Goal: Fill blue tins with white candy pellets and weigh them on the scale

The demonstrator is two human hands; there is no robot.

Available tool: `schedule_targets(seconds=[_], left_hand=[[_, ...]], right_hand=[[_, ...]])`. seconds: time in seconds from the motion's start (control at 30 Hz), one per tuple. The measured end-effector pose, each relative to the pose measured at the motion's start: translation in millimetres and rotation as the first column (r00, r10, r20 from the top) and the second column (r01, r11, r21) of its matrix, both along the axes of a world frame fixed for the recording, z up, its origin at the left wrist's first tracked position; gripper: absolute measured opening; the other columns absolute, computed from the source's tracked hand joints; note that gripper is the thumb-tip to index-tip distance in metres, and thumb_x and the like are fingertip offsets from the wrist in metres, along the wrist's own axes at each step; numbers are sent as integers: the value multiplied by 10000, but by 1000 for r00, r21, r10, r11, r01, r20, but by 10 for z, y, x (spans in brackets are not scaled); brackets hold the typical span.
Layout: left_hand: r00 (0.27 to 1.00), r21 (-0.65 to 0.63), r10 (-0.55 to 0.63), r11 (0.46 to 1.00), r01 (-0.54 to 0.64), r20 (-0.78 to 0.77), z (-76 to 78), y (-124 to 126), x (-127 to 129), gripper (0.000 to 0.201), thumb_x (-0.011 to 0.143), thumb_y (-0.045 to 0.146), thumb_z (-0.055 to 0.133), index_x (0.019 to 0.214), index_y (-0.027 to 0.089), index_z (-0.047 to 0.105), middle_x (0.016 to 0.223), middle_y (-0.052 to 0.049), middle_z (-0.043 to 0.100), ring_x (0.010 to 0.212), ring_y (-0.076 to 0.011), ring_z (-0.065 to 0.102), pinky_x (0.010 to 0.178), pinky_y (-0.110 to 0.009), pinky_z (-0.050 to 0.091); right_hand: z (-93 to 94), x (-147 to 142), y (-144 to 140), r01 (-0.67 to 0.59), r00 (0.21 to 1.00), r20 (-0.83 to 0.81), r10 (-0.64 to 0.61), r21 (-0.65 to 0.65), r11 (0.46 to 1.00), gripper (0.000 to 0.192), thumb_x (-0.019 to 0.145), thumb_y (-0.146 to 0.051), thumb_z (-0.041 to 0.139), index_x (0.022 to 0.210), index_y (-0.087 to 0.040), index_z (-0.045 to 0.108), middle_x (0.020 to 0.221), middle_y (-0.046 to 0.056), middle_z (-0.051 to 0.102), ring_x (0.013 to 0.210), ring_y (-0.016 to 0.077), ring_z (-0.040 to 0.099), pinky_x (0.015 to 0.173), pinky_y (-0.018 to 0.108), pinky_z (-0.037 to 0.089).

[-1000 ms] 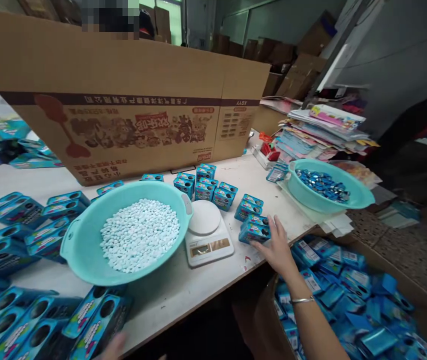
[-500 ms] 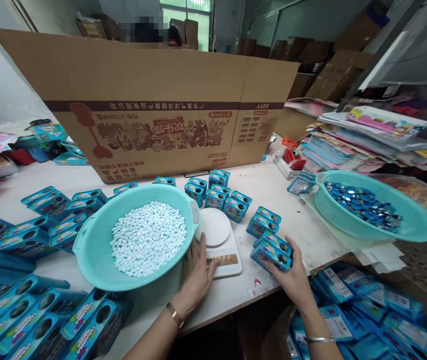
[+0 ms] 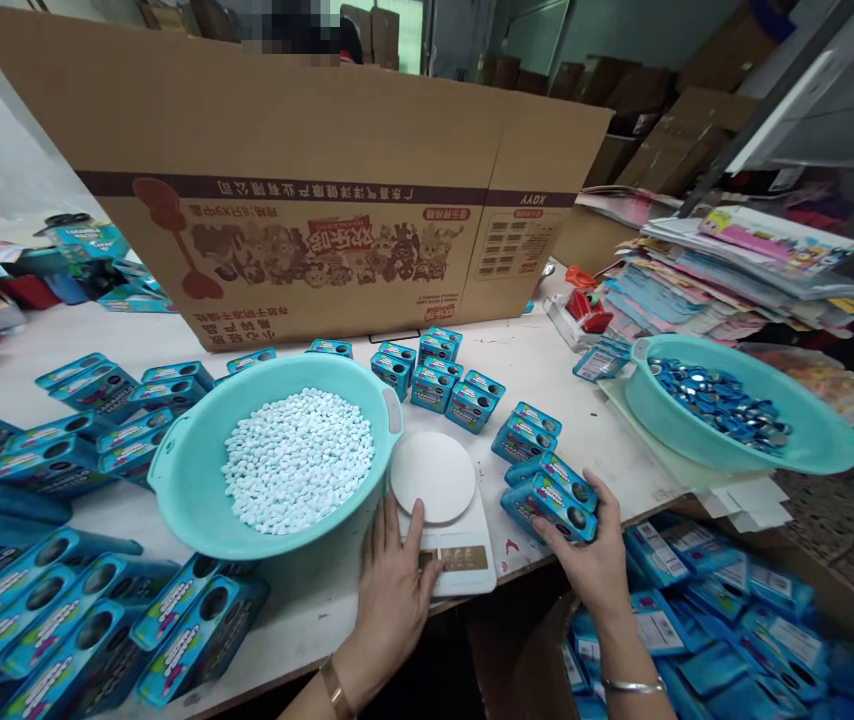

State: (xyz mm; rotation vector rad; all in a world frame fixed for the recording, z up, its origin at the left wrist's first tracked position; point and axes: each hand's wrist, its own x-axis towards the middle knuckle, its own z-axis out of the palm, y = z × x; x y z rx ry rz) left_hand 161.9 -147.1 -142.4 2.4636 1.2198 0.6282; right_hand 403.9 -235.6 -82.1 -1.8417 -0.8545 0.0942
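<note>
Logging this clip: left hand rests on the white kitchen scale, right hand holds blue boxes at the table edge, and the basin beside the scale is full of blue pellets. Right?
Not quite. The head view shows white pellets in that basin; the rest stands.

The white table (image 3: 547,375) carries a teal basin (image 3: 194,490) of white tablets near its front edge. A white scale (image 3: 446,515) stands just beside the basin. Blue boxes (image 3: 434,375) lie at the centre and along the left edge. A large carton (image 3: 307,170) stands along the back edge. A second basin (image 3: 817,450) overhangs the right edge.
</note>
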Motion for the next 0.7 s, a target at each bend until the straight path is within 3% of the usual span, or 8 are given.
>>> schedule_targets(seconds=[0.1, 0.2, 0.33, 0.43, 0.57, 0.7], left_hand=[[997, -23, 1, 1000, 0, 80, 68, -14, -20, 722, 953, 324, 470, 1557, 214, 90, 1608, -199, 149, 1466, -377, 200, 1101, -595, 321], [978, -48, 0, 999, 10, 207, 229, -11, -89, 828, 942, 348, 494, 1551, 183, -41, 1607, -211, 127, 1478, -363, 166, 1122, -574, 310], [953, -90, -6, 995, 35, 303, 428, 64, -197, 840, 923, 354, 529, 1549, 195, -8, 1581, -196, 226, 1460, -338, 241, 1136, -546, 319], [940, -130, -34, 988, 83, 340, 476, 200, -192, 821, 917, 359, 543, 1549, 212, 40, 1567, -181, 276, 1447, -325, 285, 1137, -532, 336], [906, -160, -77, 975, 156, 417, 480, 385, -10, 776, 914, 308, 537, 1546, 208, 97, 1580, -155, 272, 1455, -304, 277, 1158, -502, 323], [884, -150, -93, 972, 181, 459, 491, 413, 234, 727, 908, 238, 503, 1538, 187, 144, 1586, -153, 255, 1467, -293, 249, 1170, -507, 300]], right_hand=[[180, -101, 137, -86, 996, -5, 86, 34, 996, 819, 689, -512, 763, 1362, -204, 414, 1264, 146, 527, 1100, 295, 577, 944, 462, 499], [292, -229, 392, -259, 966, 5, 259, 58, 964, 823, 700, -492, 764, 1380, -227, 383, 1326, 137, 503, 1188, 295, 543, 995, 456, 472], [273, -384, 772, -469, 882, -15, 470, 34, 882, 872, 701, -458, 779, 1416, -226, 335, 1367, 135, 489, 1235, 287, 524, 1040, 444, 438], [211, -454, 960, -547, 836, -64, 545, -9, 837, 892, 703, -437, 784, 1433, -224, 319, 1398, 141, 473, 1243, 289, 523, 1051, 442, 424], [190, -461, 1041, -574, 815, -146, 561, -67, 816, 898, 692, -442, 794, 1433, -219, 339, 1360, 143, 517, 1211, 299, 548, 1033, 453, 437], [237, -404, 995, -649, 756, -179, 630, -72, 758, 846, 752, -452, 748, 1455, -223, 335, 1420, 137, 485, 1297, 302, 485, 1069, 448, 407]])
